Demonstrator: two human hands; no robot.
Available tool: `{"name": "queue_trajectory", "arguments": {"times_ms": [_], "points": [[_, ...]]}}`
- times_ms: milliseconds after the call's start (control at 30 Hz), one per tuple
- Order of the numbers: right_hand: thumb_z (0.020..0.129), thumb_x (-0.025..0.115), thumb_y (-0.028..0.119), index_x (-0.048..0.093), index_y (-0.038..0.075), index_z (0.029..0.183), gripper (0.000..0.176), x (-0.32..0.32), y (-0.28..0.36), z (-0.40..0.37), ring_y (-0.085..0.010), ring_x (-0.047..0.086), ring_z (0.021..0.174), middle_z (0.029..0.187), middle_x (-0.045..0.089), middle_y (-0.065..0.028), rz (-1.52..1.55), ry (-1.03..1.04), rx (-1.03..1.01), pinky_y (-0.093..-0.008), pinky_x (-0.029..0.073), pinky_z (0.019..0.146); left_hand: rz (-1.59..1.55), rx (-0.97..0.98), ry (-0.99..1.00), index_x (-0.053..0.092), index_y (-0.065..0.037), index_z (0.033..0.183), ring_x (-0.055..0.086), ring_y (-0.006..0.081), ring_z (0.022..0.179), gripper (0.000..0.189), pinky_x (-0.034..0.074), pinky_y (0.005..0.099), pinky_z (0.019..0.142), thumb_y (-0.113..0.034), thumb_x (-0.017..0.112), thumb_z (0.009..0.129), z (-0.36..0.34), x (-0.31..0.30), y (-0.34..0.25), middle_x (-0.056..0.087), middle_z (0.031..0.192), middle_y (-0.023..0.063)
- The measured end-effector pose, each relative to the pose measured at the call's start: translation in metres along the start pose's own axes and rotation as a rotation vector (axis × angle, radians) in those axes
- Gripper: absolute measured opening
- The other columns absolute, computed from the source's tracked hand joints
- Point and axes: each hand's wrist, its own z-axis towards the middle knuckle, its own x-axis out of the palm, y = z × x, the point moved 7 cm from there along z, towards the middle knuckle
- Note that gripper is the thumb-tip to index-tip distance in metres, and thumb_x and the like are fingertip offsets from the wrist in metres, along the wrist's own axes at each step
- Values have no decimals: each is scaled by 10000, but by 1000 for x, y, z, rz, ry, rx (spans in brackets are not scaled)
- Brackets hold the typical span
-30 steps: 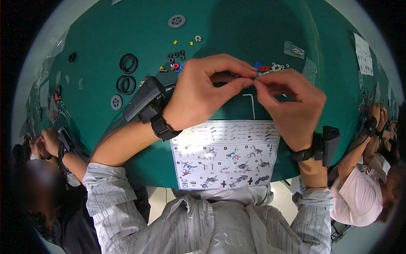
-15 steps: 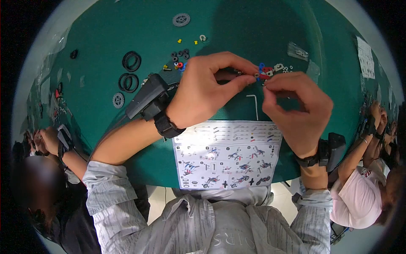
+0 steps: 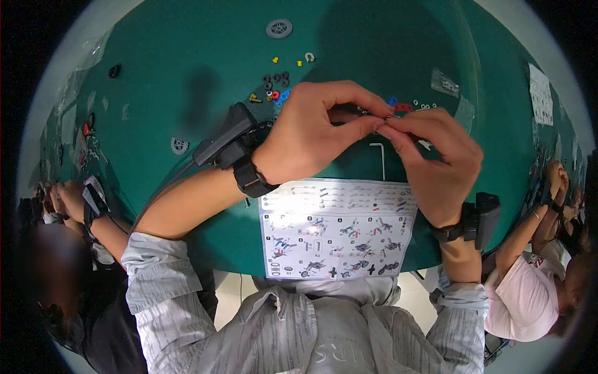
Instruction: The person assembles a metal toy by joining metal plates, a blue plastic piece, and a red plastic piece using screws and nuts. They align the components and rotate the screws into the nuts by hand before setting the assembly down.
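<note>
Tiny part (image 3: 381, 118) (mostly hidden) pinched between left hand (image 3: 311, 137) and right hand (image 3: 436, 163)

Table (image 3: 187, 37): dark green, plain. Instruction sheet (image 3: 336, 230): white, small diagrams printed in black, red and blue. Directly above the sheet, small part (image 3: 381, 116): greyish, too small to tell more. Hex key (image 3: 380, 156) just above the sheet: silver. Above-left of the sheet: black rings (image 3: 276, 79), red piece (image 3: 275, 95), blue piece (image 3: 284, 95), yellow bits (image 3: 275, 60), grey wheel (image 3: 279, 28). Grey gear (image 3: 179, 146) left of the sheet. Red bar (image 3: 403, 107) above-right of the sheet. Wrist units (image 3: 227, 140) beside the sheet: black. Shirt (image 3: 311, 336) below the sheet: pale grey, fine white stripes.
</note>
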Motion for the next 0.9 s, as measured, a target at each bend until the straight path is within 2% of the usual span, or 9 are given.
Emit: {"name": "queue_trajectory", "arguments": {"times_ms": [167,333,467,567,667,767,900], "points": [[716,819,-25,740,26,844,158,-2,1,-1,-207,680,728,815,695,-100,-19,-27,-22,-283,535,621,33,53,18,677,55,1101,664,191,1059,181,537,296,935,34,639,925,1,1,-2,691,1139,157],[732,831,4,730,35,843,153,-1,0,-2,-133,602,624,794,678,-60,39,-23,62,-237,453,529,151,49,35,679,51,1097,662,192,1056,180,532,302,931,19,651,922,0,2,-8,694,1127,141],[737,833,20,731,44,844,149,-1,-4,-3,-111,531,555,766,661,-47,26,-10,117,-222,381,482,86,87,30,678,52,1104,665,196,1053,178,533,303,935,8,639,936,0,3,-1,701,1116,144],[742,829,21,730,42,831,134,-1,-5,-4,-106,560,562,751,653,-48,14,-18,93,-218,409,492,75,77,9,676,59,1105,665,199,1062,178,533,303,943,6,637,939,0,3,2,700,1134,151],[760,816,-21,713,8,867,152,2,-4,-5,-60,553,638,811,659,-27,-1,-3,69,-193,420,564,85,63,-1,675,66,1103,665,205,1075,180,533,305,951,1,639,939,-1,1,3,696,1152,158],[758,816,-22,714,4,856,144,2,-3,-3,-71,580,652,806,663,-33,-14,-4,54,-198,446,586,92,63,0,676,65,1102,663,206,1077,180,533,305,952,-4,641,939,-1,1,0,696,1151,160],[739,836,35,721,32,808,134,0,-3,0,-102,612,589,741,655,-39,-5,-35,14,-213,458,519,67,101,3,676,63,1104,660,202,1072,185,532,304,953,-15,648,938,0,1,2,694,1148,157]]}}
